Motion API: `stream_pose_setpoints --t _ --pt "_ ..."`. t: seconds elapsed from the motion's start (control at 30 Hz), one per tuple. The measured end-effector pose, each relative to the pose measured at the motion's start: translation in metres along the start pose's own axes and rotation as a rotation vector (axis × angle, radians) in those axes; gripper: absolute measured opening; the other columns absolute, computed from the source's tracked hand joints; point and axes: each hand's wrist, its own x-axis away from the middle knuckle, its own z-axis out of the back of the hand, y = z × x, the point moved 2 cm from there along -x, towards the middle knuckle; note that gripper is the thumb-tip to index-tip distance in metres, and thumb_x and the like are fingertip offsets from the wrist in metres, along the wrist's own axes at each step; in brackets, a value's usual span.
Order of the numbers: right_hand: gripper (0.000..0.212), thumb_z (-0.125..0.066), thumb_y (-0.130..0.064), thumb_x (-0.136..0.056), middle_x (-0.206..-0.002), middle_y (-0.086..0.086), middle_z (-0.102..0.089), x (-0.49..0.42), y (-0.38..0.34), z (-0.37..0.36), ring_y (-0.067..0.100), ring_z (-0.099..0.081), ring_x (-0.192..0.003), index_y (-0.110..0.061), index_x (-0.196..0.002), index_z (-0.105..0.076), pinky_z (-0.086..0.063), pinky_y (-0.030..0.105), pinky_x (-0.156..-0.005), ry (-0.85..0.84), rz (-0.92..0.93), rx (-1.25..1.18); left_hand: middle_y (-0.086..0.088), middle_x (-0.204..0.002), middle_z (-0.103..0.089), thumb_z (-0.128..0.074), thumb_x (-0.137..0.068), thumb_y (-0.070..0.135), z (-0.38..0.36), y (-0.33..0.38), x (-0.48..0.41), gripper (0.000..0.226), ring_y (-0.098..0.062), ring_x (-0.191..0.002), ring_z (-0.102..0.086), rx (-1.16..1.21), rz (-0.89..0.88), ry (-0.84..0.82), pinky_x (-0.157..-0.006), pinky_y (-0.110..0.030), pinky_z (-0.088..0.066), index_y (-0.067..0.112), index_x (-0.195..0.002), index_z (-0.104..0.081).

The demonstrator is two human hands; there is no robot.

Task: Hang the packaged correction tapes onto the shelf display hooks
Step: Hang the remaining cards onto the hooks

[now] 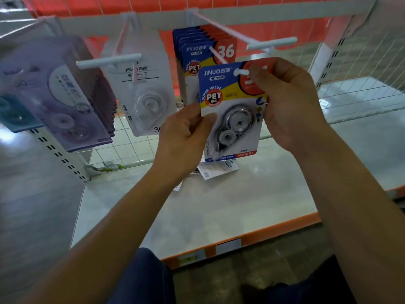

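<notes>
Shelf [219,205]: L hand [182,137], R hand [289,106] hold tape pkg [232,119] at hook [215,54].

The correction tape card [230,99] you hold reads "JINUO" and "NO.9548" on its blue top, "SUPER VALUE" around a red "PET" badge, and "SMOOTH" on the red strip at its foot. The front blue pack [195,52] hanging behind it shows "JINUO", "PET" and a big "36". The white pack [149,88] to your left carries "JINUO" and a small "PET".

Hung packs [192,53] behind; hook [217,54] front free; label bar [271,43] overhead
</notes>
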Motion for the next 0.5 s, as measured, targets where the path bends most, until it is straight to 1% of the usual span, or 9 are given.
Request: stream_pose_setpoints --t 0.07,0.1,0.13,0.17,0.2,0.27,0.33,0.43,0.5 --pt "0.002 -0.066 -0.012 -0.085 -0.084 0.004 -0.074 -0.009 0.009 -0.001 0.023 -0.07 -0.088 -0.011 -0.083 -0.067 -0.055 0.041 -0.086 0.008 0.014 0.042 0.0 -0.101 -0.072 -0.053 -0.097 0.024 -0.002 -0.006 -0.008 0.021 -0.016 -0.093 -0.067 0.007 0.014 0.025 -0.085 -0.043 -0.057 0.013 -0.111 -0.063" --pt "0.008 -0.068 -0.015 -0.084 -0.089 0.009 -0.073 -0.015 0.014 -0.002 0.025 -0.07 -0.091 -0.008 -0.088 -0.068 -0.055 0.041 -0.088 0.03 0.017 0.076 -0.003 -0.094 -0.072 -0.054 -0.096 0.024 -0.004 -0.009 -0.013 0.018 -0.018 -0.086 -0.067 0.01 0.027 0.052 -0.08 -0.045 -0.058 0.012 -0.105 -0.064" --pt "0.014 -0.069 -0.016 -0.085 -0.091 0.012 -0.072 -0.02 0.02 -0.003 0.023 -0.069 -0.089 -0.004 -0.091 -0.068 -0.056 0.036 -0.086 0.054 0.019 0.126 -0.003 -0.086 -0.07 -0.054 -0.096 0.023 -0.006 -0.011 -0.018 0.013 -0.017 -0.079 -0.066 0.022 0.048 0.081 -0.078 -0.045 -0.058 0.014 -0.097 -0.064" --pt "0.019 -0.068 -0.018 -0.086 -0.09 0.014 -0.07 -0.026 0.027 -0.003 0.018 -0.067 -0.084 0.0 -0.092 -0.067 -0.056 0.031 -0.081 0.086 0.024 0.188 0.0 -0.079 -0.068 -0.054 -0.096 0.021 -0.009 -0.014 -0.024 0.012 -0.013 -0.073 -0.063 0.042 0.074 0.11 -0.075 -0.042 -0.058 0.018 -0.088 -0.063" --pt "0.025 -0.067 -0.022 -0.088 -0.088 0.017 -0.068 -0.032 0.033 -0.004 0.016 -0.063 -0.079 0.002 -0.091 -0.065 -0.055 0.033 -0.077 0.119 0.029 0.257 0.005 -0.072 -0.066 -0.054 -0.097 0.02 -0.012 -0.016 -0.03 0.017 -0.008 -0.067 -0.06 0.07 0.101 0.139 -0.069 -0.037 -0.058 0.023 -0.081 -0.06" --pt "0.036 -0.063 -0.033 -0.087 -0.092 0.02 -0.067 -0.041 0.046 -0.005 0.022 -0.06 -0.079 0.003 -0.092 -0.064 -0.052 0.046 -0.081 0.149 0.022 0.346 0.017 -0.056 -0.057 -0.054 -0.096 0.019 -0.019 -0.019 -0.04 0.027 0.003 -0.054 -0.053 0.14 0.171 0.198 -0.052 -0.016 -0.046 0.025 -0.07 -0.055" --pt "0.041 -0.059 -0.04 -0.085 -0.092 0.017 -0.068 -0.046 0.054 -0.006 0.026 -0.062 -0.083 0.0 -0.093 -0.065 -0.051 0.053 -0.083 0.156 0.019 0.378 0.019 -0.043 -0.048 -0.054 -0.097 0.02 -0.025 -0.024 -0.049 0.034 0.006 -0.045 -0.047 0.184 0.235 0.252 -0.043 -0.005 -0.032 0.023 -0.064 -0.048" --pt "0.055 -0.056 -0.049 -0.079 -0.087 0.023 -0.064 -0.055 0.064 -0.005 0.03 -0.058 -0.077 0.004 -0.09 -0.061 -0.049 0.049 -0.076 0.149 0.023 0.362 0.016 -0.038 -0.043 -0.053 -0.097 0.022 -0.029 -0.03 -0.058 0.041 0.001 -0.041 -0.043 0.213 0.252 0.307 -0.042 -0.008 -0.029 0.02 -0.058 -0.042" --pt "0.056 -0.058 -0.054 -0.074 -0.072 0.019 -0.059 -0.062 0.069 -0.004 0.023 -0.05 -0.07 0.001 -0.082 -0.059 -0.04 0.042 -0.067 0.145 0.016 0.317 0.013 -0.037 -0.037 -0.055 -0.096 0.023 -0.029 -0.034 -0.064 0.045 -0.002 -0.04 -0.036 0.217 0.252 0.341 -0.043 -0.013 -0.029 0.018 -0.054 -0.038"
